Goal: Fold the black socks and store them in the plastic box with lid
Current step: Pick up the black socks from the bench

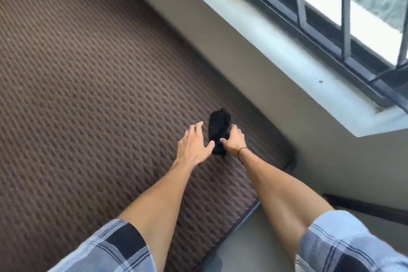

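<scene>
Black socks (218,131) lie bundled on the brown mat (88,95), near its corner below the windowsill (287,55). Left hand (194,144) is spread beside them; right hand (235,141) pinches them.

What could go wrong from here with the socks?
1. Only the right hand is on the socks; the left hand is open beside them, so the bundle may unfold when lifted.
2. The socks lie near the mattress corner, so a nudge could push them off the edge.
3. No box is in view, so the carry may be long.
</scene>
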